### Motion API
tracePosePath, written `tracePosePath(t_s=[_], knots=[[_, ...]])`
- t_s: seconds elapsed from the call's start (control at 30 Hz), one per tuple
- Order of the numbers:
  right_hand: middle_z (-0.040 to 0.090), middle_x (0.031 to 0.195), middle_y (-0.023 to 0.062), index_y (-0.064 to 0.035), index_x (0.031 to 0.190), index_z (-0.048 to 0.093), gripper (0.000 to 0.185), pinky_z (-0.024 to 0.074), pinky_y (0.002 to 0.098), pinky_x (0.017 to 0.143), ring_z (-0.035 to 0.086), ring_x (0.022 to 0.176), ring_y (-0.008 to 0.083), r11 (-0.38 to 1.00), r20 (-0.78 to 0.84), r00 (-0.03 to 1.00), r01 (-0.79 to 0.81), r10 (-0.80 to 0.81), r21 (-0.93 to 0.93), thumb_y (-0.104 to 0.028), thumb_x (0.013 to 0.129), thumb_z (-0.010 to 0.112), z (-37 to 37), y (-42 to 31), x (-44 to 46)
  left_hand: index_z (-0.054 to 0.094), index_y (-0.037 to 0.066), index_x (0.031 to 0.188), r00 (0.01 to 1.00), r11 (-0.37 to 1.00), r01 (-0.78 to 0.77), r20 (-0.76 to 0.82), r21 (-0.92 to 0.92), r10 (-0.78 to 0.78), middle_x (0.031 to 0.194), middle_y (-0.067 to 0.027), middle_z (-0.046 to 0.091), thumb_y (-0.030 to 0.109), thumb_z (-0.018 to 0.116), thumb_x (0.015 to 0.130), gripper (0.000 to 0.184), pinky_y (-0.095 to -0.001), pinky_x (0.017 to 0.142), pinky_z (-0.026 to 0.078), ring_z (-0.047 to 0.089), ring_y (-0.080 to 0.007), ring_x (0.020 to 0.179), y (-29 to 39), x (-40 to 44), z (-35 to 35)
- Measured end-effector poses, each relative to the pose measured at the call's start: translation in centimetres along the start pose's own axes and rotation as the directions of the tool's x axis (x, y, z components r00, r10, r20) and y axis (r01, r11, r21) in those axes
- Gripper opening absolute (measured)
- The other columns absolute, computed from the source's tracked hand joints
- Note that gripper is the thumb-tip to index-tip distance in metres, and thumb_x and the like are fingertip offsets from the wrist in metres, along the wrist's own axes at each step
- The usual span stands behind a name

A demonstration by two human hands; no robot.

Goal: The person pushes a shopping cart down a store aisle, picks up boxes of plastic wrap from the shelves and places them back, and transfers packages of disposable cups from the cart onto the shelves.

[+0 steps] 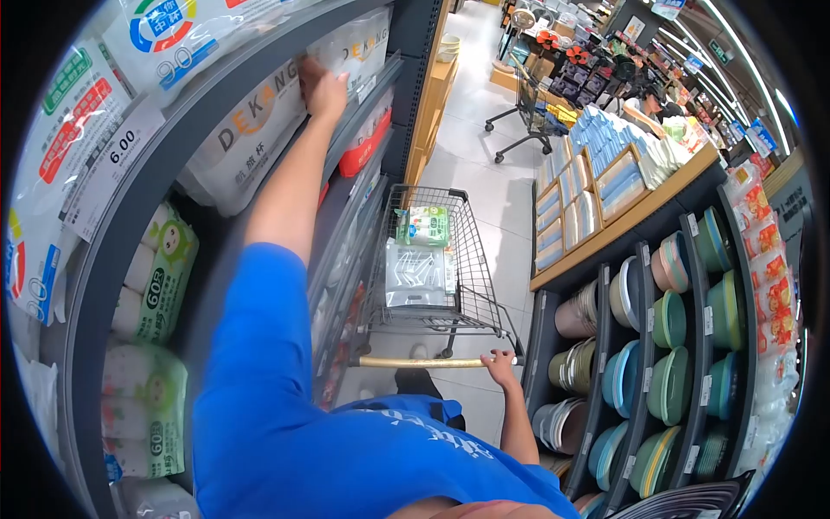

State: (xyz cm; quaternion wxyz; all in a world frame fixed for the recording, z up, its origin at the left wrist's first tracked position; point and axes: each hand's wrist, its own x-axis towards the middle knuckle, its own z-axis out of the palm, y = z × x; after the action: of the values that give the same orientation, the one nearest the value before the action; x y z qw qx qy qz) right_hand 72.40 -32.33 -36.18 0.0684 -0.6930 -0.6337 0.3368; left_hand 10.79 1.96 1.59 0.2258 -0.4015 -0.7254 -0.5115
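Observation:
My left hand (pixel 324 93) reaches up to the shelf on the left and touches the clear-wrapped packs marked DEKANG where they meet. The nearer DEKANG pack (pixel 246 134) projects over the shelf edge, and the farther DEKANG pack (pixel 361 45) stands beyond my hand. My left fingers are blurred and partly hidden, so their grip is unclear. Down at the right, my right hand (pixel 500 368) holds the end of the shopping cart's handle (pixel 424 362). Inside the wire shopping cart (pixel 474 259) lie a green-and-white pack (pixel 424 226) and a clear-wrapped white pack (pixel 418 271).
Green-and-white tissue rolls (pixel 156 277) fill the lower left shelf, under a 6.00 price tag (pixel 112 164). To the right, racks hold several stacked basins (pixel 670 385). Folded towels (pixel 596 164) lie on a wooden stand. Another cart (pixel 523 108) stands farther down the aisle.

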Motion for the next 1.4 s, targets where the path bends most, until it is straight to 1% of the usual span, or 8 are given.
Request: tracePosePath(t_s=[0.57,0.7,0.77,0.83,0.9,1.0,1.17,1.4], knots=[[0.037,0.138,0.0297,0.0038,0.135,0.053,0.065,0.0496,0.0442,0.099,0.059,0.111,0.0429,0.995,-0.001,0.997,0.073,-0.073,-0.071,-0.045,0.094,0.064,0.4,-0.6,-0.9,0.018,-0.007,0.152,0.944,0.948,-0.315,-0.116,-0.048,0.308,0.144,-0.0355,0.038,0.016,0.070,0.086,0.087,-0.0489,0.117,0.028,0.034,-0.0507,0.138,9.0,-5.4,-10.3],[0.053,0.138,0.0251,-0.0004,0.140,0.048,0.065,0.0587,0.0396,0.072,0.071,0.078,0.0366,0.838,0.283,0.954,-0.230,0.095,0.495,-0.036,0.090,0.071,-6.3,-4.7,-2.9,0.045,-0.004,0.139,0.921,0.822,-0.269,0.115,-0.503,0.372,0.131,-0.0243,0.056,0.011,0.065,0.088,0.057,-0.0476,0.107,0.040,0.054,-0.0395,0.123,7.9,-17.7,-13.2],[0.059,0.130,0.0247,-0.0003,0.139,0.048,0.066,0.0580,0.0423,0.076,0.071,0.085,0.0373,0.963,-0.116,0.991,-0.036,0.070,0.268,-0.035,0.089,0.072,-6.0,0.0,0.4,0.050,-0.002,0.136,0.767,0.865,0.123,0.600,-0.487,0.228,0.122,-0.0238,0.063,0.013,0.067,0.089,0.053,-0.0452,0.103,0.045,0.061,-0.0385,0.113,4.1,-25.5,-14.0],[0.064,0.121,0.0244,-0.0002,0.135,0.051,0.061,0.0567,0.0453,0.080,0.071,0.091,0.0389,1.000,-0.364,0.931,0.007,-0.015,-0.022,-0.033,0.089,0.071,-5.6,1.7,1.0,0.040,0.001,0.147,0.438,0.978,0.045,0.884,-0.204,0.164,0.144,-0.0260,0.049,0.024,0.072,0.086,0.073,-0.0476,0.111,0.039,0.047,-0.0406,0.134,-4.2,-35.0,-13.1],[0.069,0.110,0.0243,0.0000,0.128,0.056,0.051,0.0550,0.0486,0.084,0.069,0.096,0.0415,0.955,-0.465,0.880,-0.048,-0.098,-0.292,-0.031,0.090,0.068,-5.3,1.1,0.8,0.021,0.009,0.158,-0.012,0.946,-0.172,0.960,0.274,-0.281,0.164,-0.0214,0.018,0.041,0.075,0.080,0.101,-0.0650,0.117,0.022,0.016,-0.0415,0.152,-5.6,-39.4,-18.4],[0.070,0.103,0.0263,-0.0014,0.119,0.061,0.038,0.0516,0.0525,0.090,0.066,0.102,0.0453,0.953,-0.247,0.938,-0.278,0.242,-0.122,-0.029,0.093,0.060,-2.9,0.1,1.3,0.035,0.011,0.153,0.099,0.947,-0.190,0.965,0.258,-0.243,0.163,-0.0205,0.018,0.027,0.072,0.081,0.083,-0.0671,0.115,0.023,0.018,-0.0437,0.150,-12.0,-47.5,-23.5],[0.069,0.110,0.0258,-0.0011,0.115,0.061,0.030,0.0521,0.0523,0.091,0.066,0.106,0.0451,0.932,-0.245,0.922,-0.337,0.299,-0.133,-0.019,0.092,0.054,-2.7,-1.3,0.1,0.046,0.012,0.144,0.115,0.921,0.107,0.915,0.376,-0.387,0.142,-0.0255,0.047,0.014,0.062,0.083,0.063,-0.0596,0.105,0.041,0.047,-0.0428,0.133,-13.7,-47.8,-25.0],[0.069,0.108,0.0263,0.0002,0.114,0.059,0.028,0.0549,0.0513,0.084,0.069,0.101,0.0434,0.912,-0.173,0.940,-0.329,0.292,-0.246,-0.012,0.089,0.052,-2.9,-1.5,0.4,0.049,0.010,0.138,0.101,0.920,-0.080,0.921,0.384,-0.376,0.127,-0.0245,0.059,0.014,0.060,0.086,0.053,-0.0521,0.097,0.050,0.061,-0.0435,0.116,-12.8,-47.1,-24.2]])
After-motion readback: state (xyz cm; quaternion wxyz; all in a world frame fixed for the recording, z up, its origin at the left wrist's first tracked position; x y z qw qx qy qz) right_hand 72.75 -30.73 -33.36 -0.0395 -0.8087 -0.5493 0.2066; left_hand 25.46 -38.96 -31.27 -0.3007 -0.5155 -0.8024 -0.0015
